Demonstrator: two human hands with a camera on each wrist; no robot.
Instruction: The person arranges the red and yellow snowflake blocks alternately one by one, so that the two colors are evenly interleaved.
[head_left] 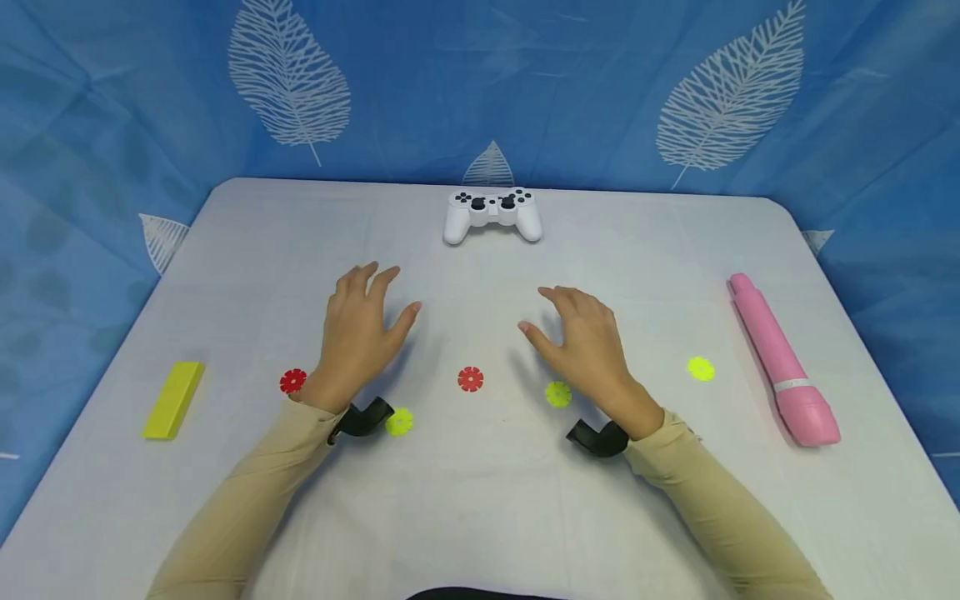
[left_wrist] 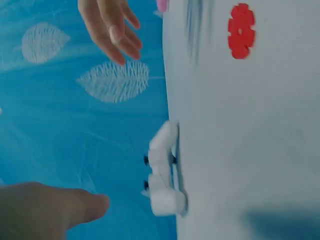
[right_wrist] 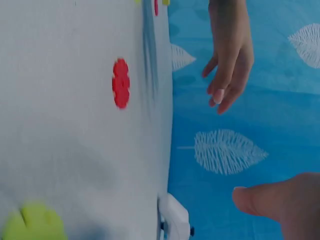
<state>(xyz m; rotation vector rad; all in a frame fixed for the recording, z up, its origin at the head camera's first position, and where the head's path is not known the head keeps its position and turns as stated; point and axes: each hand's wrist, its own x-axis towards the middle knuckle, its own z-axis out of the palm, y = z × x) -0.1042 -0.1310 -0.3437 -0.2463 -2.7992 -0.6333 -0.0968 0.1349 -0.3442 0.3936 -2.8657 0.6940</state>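
My left hand [head_left: 358,329] hovers above the table left of centre, fingers spread and holding nothing. On the other side my right hand [head_left: 588,343] is also raised over the table, its fingers loosely bent and its grasp empty. Between them, a little nearer to me, lies a red flower-shaped disc [head_left: 470,379]. One yellow-green disc [head_left: 558,394] lies close under the right hand, and another yellow-green disc [head_left: 400,422] lies beside the left wrist. A second red disc [head_left: 293,381] sits left of that wrist. Beyond both hands stands a white game controller [head_left: 492,215].
A yellow block [head_left: 174,400] lies at the table's left. Toward the right are a yellow disc [head_left: 701,369] and a pink folding umbrella-like cylinder [head_left: 783,362] with a pale band. A blue leaf-patterned curtain [head_left: 585,92] hangs behind the white table [head_left: 465,517].
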